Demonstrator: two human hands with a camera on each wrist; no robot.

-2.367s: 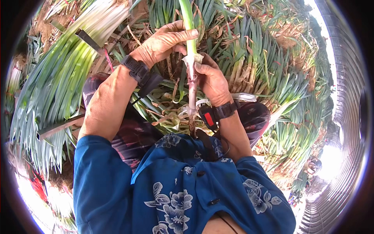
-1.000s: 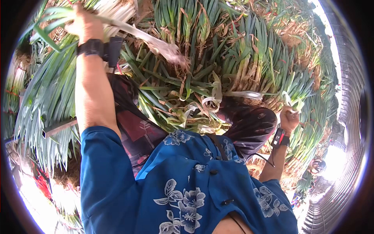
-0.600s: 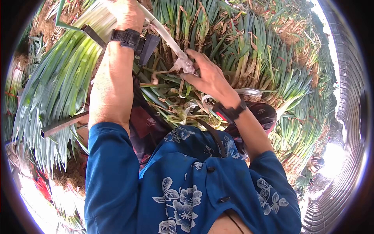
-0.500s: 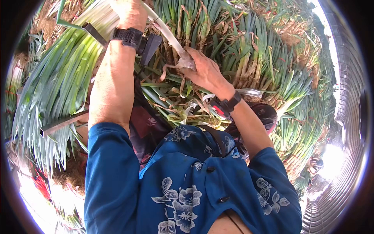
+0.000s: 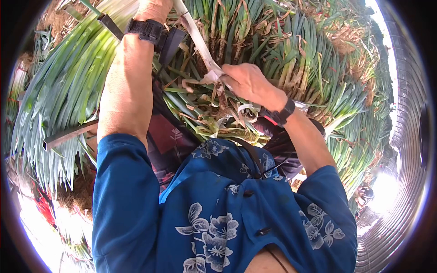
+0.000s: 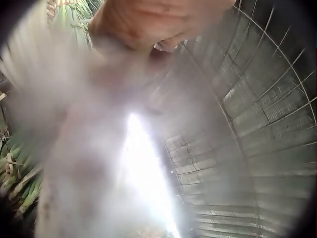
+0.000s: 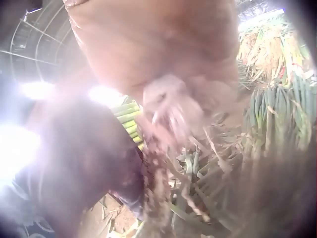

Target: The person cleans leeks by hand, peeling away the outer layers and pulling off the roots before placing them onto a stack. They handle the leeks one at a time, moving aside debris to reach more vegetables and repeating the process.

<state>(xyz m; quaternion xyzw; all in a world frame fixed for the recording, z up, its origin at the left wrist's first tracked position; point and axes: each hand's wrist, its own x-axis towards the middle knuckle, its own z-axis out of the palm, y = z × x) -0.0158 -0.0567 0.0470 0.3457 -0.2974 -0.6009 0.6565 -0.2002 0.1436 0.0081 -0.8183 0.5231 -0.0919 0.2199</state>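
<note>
A single long green onion [image 5: 196, 37] slants down from the top edge in the head view. My left hand [image 5: 154, 9], partly cut off by that edge, grips it higher up. In the left wrist view the fingers of the left hand [image 6: 153, 22] are curled, and much of that picture is blurred. Lower on the stalk, my right hand [image 5: 252, 84] pinches the papery outer skin close to the root end. Loose pale skin [image 5: 211, 76] stands out from the stalk there. The dirty brown root end [image 7: 157, 193] hangs below the right hand in the right wrist view.
Cleaned green onions [image 5: 68, 91] lie heaped at the left across a metal frame with a protruding bar [image 5: 73, 135]. Stripped leaves [image 5: 200, 123] litter the ground before my knees. Bunched onions [image 5: 309, 68] stand ahead and right, beside a ribbed tunnel wall [image 5: 405, 113].
Both hands first worked on a stalk in front of the body, then spread apart. The right hand came back to the onion's root end, took hold of its skin and drew slightly right and down.
</note>
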